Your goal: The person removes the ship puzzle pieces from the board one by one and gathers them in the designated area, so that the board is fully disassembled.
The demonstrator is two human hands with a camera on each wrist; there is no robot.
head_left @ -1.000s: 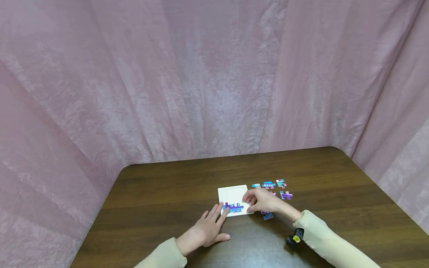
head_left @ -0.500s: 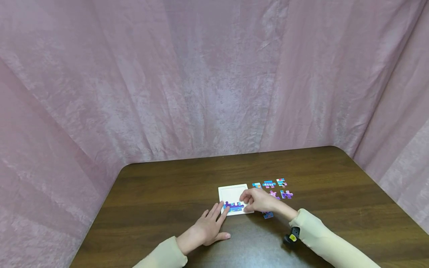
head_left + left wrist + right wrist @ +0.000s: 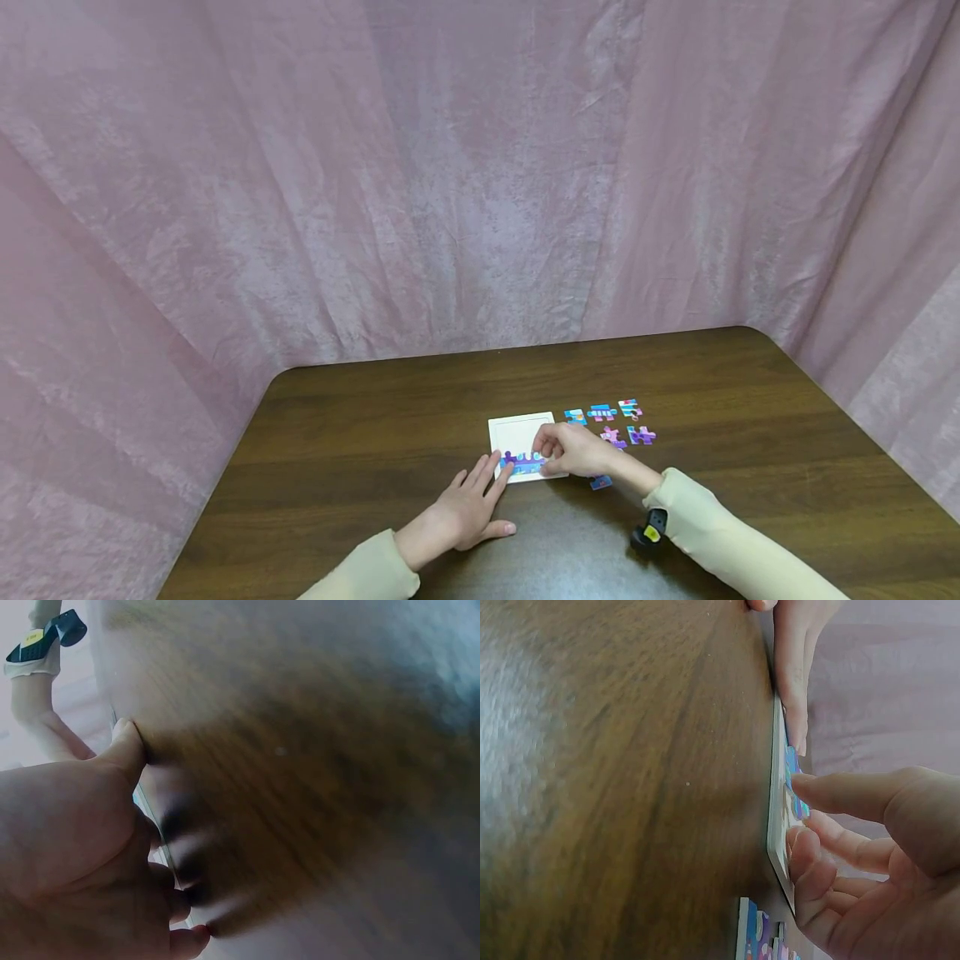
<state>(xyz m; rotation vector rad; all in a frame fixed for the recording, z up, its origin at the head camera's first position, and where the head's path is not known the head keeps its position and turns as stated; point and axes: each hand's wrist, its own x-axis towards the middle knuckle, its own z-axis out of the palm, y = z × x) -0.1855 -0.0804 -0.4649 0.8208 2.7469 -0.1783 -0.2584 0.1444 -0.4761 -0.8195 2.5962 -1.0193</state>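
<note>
A white puzzle tray [image 3: 517, 427] lies on the table, with joined blue and purple jigsaw pieces [image 3: 523, 468] along its near edge. My left hand [image 3: 468, 504] is spread out, fingertips resting on the tray's near left corner and the leftmost piece. Over the tray's near right part, my right hand [image 3: 577, 450] pinches a blue jigsaw piece [image 3: 801, 806] between thumb and fingers. In the right wrist view this piece sits low against the tray, at the end of the joined row. The hand hides most of it in the head view.
Several loose jigsaw pieces [image 3: 602, 412] lie to the right of the tray, one blue piece [image 3: 602, 482] nearer me by the right hand. A brown wooden table [image 3: 375, 425] bears everything. Pink curtains [image 3: 480, 183] hang behind its far edge.
My right hand has slid a little to the left over the tray, toward the joined pieces. The left hand stays in place.
</note>
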